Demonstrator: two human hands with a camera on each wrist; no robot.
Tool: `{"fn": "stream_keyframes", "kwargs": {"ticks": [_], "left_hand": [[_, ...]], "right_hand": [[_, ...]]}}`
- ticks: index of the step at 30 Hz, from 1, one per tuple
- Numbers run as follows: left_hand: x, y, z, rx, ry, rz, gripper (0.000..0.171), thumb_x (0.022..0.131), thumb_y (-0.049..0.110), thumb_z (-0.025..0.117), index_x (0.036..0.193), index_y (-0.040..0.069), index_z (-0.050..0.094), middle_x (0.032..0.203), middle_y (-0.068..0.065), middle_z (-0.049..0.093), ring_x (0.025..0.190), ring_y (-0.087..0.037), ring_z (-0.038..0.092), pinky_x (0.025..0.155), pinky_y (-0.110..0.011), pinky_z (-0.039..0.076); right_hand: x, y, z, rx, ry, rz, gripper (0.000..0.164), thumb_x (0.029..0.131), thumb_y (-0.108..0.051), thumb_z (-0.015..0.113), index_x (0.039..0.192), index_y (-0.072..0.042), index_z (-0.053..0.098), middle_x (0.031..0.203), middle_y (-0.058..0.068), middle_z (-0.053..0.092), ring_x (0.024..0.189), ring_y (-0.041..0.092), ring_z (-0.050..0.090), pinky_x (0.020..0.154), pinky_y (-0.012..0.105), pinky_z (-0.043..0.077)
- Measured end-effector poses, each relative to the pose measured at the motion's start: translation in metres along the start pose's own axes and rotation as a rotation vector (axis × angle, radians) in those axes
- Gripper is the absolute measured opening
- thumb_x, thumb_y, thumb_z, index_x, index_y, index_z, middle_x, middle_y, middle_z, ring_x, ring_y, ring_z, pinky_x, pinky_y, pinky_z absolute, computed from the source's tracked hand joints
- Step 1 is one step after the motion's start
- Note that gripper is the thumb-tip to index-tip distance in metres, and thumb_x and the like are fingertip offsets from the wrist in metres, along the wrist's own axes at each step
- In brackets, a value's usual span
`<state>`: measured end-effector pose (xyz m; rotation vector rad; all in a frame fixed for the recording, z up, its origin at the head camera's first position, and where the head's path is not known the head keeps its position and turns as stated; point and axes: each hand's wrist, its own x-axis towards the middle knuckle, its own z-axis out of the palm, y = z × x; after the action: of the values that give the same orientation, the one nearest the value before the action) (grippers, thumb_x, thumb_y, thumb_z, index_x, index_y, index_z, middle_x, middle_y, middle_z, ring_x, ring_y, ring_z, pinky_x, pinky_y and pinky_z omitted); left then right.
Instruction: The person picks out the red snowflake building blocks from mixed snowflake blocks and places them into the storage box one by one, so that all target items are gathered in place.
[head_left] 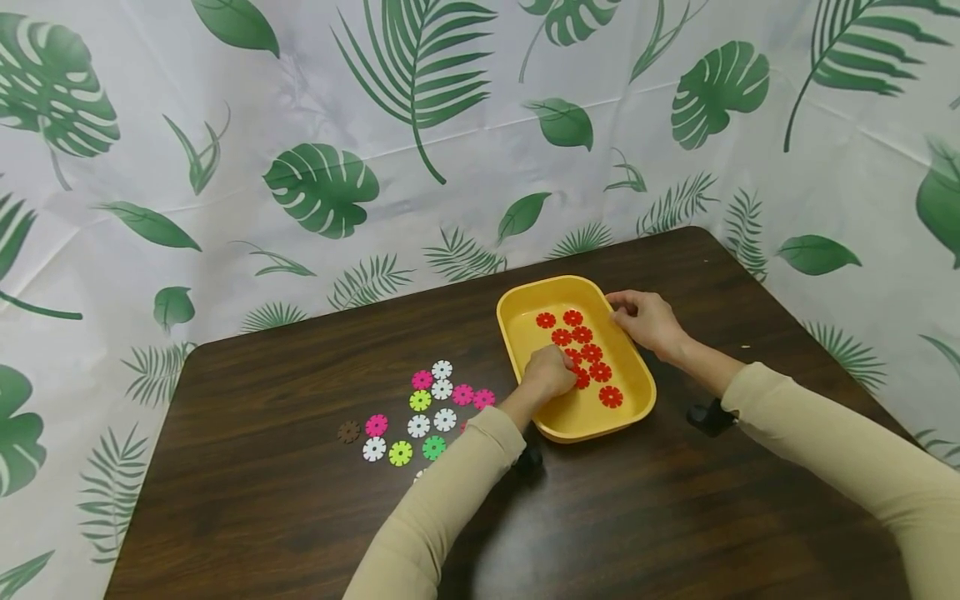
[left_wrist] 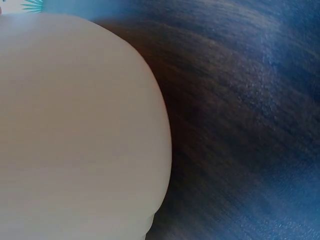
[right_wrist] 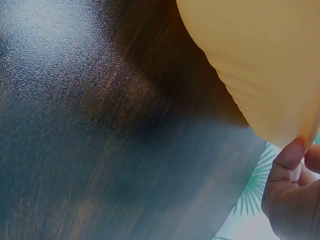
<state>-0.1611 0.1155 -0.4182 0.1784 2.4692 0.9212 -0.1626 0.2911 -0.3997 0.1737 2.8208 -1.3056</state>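
Note:
A yellow tray (head_left: 637, 367) stands on the table with several red notched discs (head_left: 611, 397) lying in it. My left hand (head_left: 550, 372) reaches over the tray's near left side, its fingers bent down at the discs in the middle. The hand's back hides its fingertips, so whether it pinches a disc cannot be told. My right hand (head_left: 649, 322) holds the tray's right rim. In the right wrist view its thumb (right_wrist: 291, 155) presses the outside of the tray wall (right_wrist: 260, 65), with fingers across the rim. The tray wall (left_wrist: 80, 125) fills much of the left wrist view.
Left of the tray, loose discs lie on the dark wooden table (head_left: 262, 467): white (head_left: 418, 426), pink (head_left: 377, 425), yellow-green (head_left: 401, 453), green (head_left: 433, 447) and brown (head_left: 348, 432). The left sleeve (head_left: 450, 500) covers part of this group. A leaf-patterned cloth (head_left: 465, 192) hangs behind the table.

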Motion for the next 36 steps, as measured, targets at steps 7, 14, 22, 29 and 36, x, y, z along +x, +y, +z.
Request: {"fn": "stream_keyframes", "kwargs": {"ticks": [7, 14, 22, 29, 36], "left_hand": [[-0.0006, 0.0003, 0.0010, 0.007, 0.006, -0.003, 0.005, 0.083, 0.010, 0.070, 0.087, 0.008, 0.067, 0.083, -0.001, 0.057, 0.069, -0.013, 0.051, 0.055, -0.021, 0.045], [0.0011, -0.0011, 0.0019, 0.035, 0.019, 0.021, 0.006, 0.083, 0.009, 0.069, 0.079, 0.008, 0.064, 0.077, -0.001, 0.053, 0.067, -0.012, 0.046, 0.052, -0.020, 0.038], [0.0013, -0.0017, 0.0016, 0.048, 0.015, 0.039, 0.017, 0.083, 0.009, 0.069, 0.069, 0.008, 0.059, 0.068, 0.000, 0.046, 0.060, -0.012, 0.042, 0.048, -0.021, 0.034], [0.0010, -0.0014, 0.0009, 0.055, 0.022, 0.048, 0.032, 0.082, 0.007, 0.069, 0.059, 0.011, 0.047, 0.060, 0.000, 0.038, 0.054, -0.012, 0.037, 0.044, -0.021, 0.029], [0.0011, -0.0016, 0.0006, 0.021, 0.030, 0.035, 0.013, 0.083, 0.008, 0.069, 0.073, 0.008, 0.060, 0.073, -0.001, 0.051, 0.063, -0.012, 0.045, 0.049, -0.020, 0.037]], "right_hand": [[0.0000, 0.0010, 0.0002, 0.002, 0.000, -0.002, 0.037, 0.094, -0.004, 0.053, 0.130, 0.006, 0.049, 0.096, 0.020, 0.055, 0.080, 0.026, 0.055, 0.063, 0.018, 0.051], [0.0000, 0.0020, 0.0002, 0.006, -0.003, -0.006, 0.037, 0.095, -0.004, 0.053, 0.130, 0.006, 0.050, 0.096, 0.020, 0.056, 0.081, 0.026, 0.056, 0.063, 0.018, 0.052], [0.0005, 0.0020, 0.0006, 0.006, 0.000, -0.009, 0.037, 0.095, -0.004, 0.053, 0.130, 0.007, 0.049, 0.096, 0.021, 0.056, 0.080, 0.026, 0.056, 0.063, 0.019, 0.052], [0.0003, 0.0008, 0.0005, 0.008, 0.004, -0.009, 0.037, 0.095, -0.004, 0.052, 0.130, 0.007, 0.049, 0.095, 0.020, 0.055, 0.080, 0.026, 0.056, 0.062, 0.019, 0.051], [-0.0007, 0.0005, 0.0006, 0.007, 0.002, -0.009, 0.036, 0.095, -0.004, 0.052, 0.129, 0.007, 0.050, 0.093, 0.020, 0.055, 0.079, 0.026, 0.055, 0.061, 0.019, 0.051]]}}
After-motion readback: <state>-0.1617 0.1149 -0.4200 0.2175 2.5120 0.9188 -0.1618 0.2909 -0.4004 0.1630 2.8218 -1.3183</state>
